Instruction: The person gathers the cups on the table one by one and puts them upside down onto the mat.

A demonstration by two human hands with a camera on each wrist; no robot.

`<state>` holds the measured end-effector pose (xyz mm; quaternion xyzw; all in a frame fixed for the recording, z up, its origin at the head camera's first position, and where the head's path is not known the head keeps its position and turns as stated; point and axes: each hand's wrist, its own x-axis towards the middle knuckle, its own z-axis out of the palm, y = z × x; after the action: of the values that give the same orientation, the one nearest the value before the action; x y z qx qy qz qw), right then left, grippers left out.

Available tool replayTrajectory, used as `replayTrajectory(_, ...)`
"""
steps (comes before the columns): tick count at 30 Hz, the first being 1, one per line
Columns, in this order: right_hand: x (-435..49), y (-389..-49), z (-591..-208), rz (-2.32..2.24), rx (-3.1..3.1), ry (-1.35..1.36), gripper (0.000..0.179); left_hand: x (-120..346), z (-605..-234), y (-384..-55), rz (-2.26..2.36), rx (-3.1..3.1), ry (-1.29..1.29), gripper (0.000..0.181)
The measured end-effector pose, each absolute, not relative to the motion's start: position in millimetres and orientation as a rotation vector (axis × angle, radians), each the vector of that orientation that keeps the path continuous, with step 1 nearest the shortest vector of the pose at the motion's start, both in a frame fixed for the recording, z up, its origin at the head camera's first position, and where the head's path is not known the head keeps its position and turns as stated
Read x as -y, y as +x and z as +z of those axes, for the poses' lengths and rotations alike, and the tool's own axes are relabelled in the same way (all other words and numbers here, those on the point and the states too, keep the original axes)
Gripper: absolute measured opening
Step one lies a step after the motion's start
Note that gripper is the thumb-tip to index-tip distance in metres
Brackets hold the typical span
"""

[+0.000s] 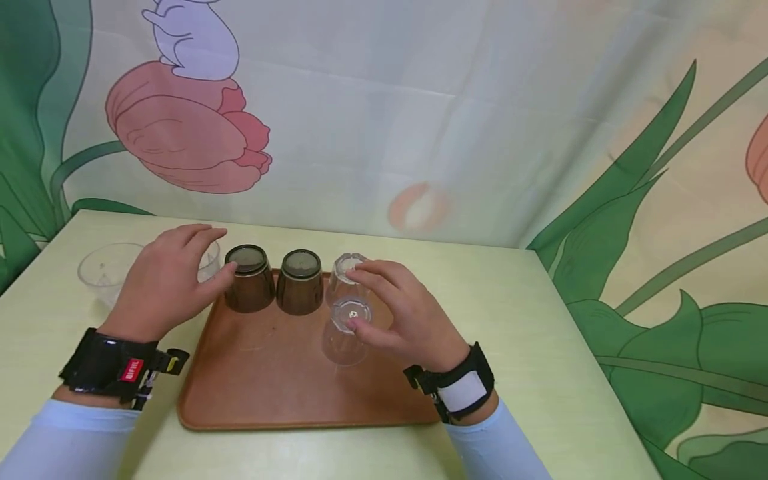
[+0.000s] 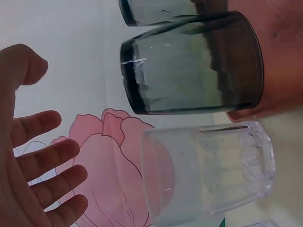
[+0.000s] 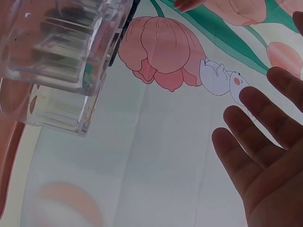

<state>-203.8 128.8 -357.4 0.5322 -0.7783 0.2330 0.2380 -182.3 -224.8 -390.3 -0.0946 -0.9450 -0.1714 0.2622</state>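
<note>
Two dark grey tumblers [image 1: 249, 283] [image 1: 300, 287] stand upside down along the back of a brown tray [image 1: 258, 383]. To their right are two clear glasses [image 1: 345, 347] [image 1: 348, 263], also bottoms up, one in front of the other. My right hand [image 1: 414, 317] hovers beside these clear glasses; in the right wrist view its spread fingers [image 3: 246, 137] are apart from them. My left hand [image 1: 165, 283] is raised above the tray's left side, near the left tumbler, fingers extended and holding nothing. Clear glasses [image 1: 111, 267] [image 2: 208, 175] stand mouth up left of the tray, partly hidden by that hand.
The tray lies on a pale table [image 1: 510, 373]. Behind the table hangs a curtain [image 1: 360, 133] printed with tulips, leaves and a white rabbit. Black straps [image 1: 114, 367] circle both wrists.
</note>
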Motion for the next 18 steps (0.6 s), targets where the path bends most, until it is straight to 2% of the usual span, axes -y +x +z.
replayTrajectory(8,-129.4,-205.1,-360.0,0.626,2.125,1.454,0.062,235.4,-399.3,-190.1,-0.444,2.649,-0.189,0.058)
replayTrajectory(18,-129.6,-204.6,-358.9,0.628,2.139,1.449,0.058,249.6,-403.4,-198.5,-0.389,2.719,-0.199,0.063)
